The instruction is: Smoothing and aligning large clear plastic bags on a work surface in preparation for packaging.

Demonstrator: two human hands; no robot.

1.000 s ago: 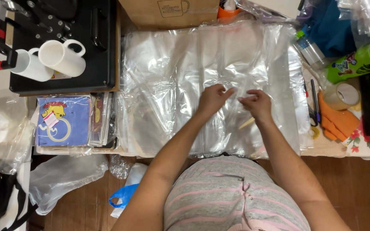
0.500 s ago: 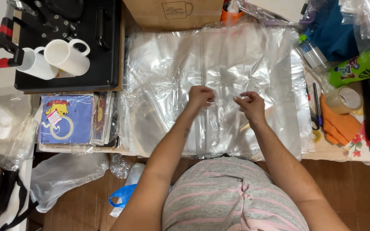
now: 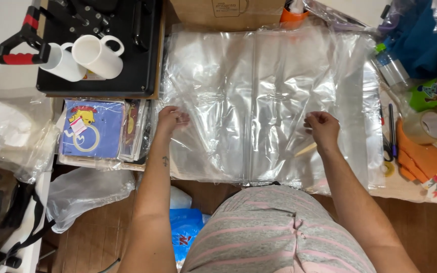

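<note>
STATE: large clear crinkled plastic sheet (image 3: 259,101) lies spread flat over the bench centre | LEFT: left hand (image 3: 172,119) pinches the sheet near its left edge | RIGHT: right hand (image 3: 322,128) pinches it right of centre | PROGRESS: spreading judged mostly done; wrinkles and near-edge alignment remain | NEARBY: two white ceramic mugs (image 3: 84,58) at bench's far-left corner

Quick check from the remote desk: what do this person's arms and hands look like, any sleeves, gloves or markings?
Both forearms are bare, with no sleeves or gloves showing. The left hand and right hand show no rings or watch. A small dark tattoo marks the left forearm. The top is grey with pink stripes.
</note>
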